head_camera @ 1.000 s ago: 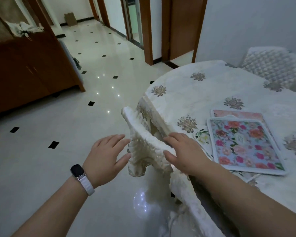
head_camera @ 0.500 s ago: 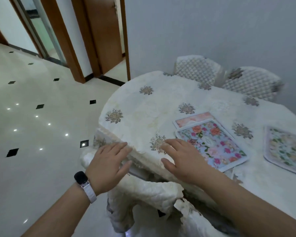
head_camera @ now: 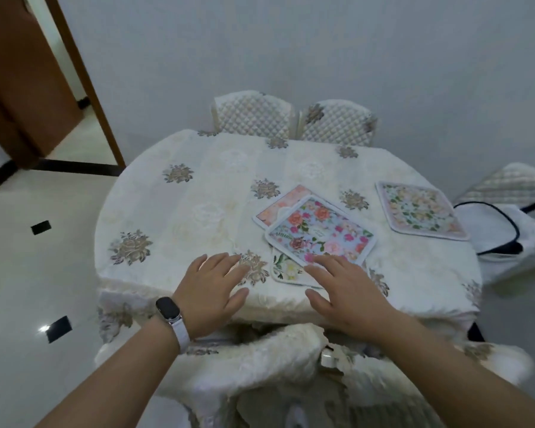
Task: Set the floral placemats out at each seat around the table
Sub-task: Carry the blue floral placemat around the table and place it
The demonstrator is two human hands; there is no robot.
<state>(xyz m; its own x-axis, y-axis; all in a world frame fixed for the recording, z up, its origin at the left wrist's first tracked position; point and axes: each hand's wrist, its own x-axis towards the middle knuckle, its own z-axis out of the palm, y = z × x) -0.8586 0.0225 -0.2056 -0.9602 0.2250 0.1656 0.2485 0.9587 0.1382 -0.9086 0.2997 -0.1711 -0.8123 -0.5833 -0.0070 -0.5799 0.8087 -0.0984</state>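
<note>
now both hands [head_camera: 278, 291] flat, fingers spread, over table [head_camera: 179, 211].

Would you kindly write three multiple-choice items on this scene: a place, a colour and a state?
1. Where does the lone placemat lie?
A. on the right side of the table
B. on the floor
C. on a far chair

2. What ground colour has the topmost stacked placemat?
A. black
B. blue
C. yellow

3. How is the left hand?
A. a fist
B. gripping a mat
C. open, fingers straight

Answers: 1 A, it lies flat at the right, apart from the stack; 2 B, light blue shows between its flowers; 3 C, its fingers stretch out, holding nothing.
</note>
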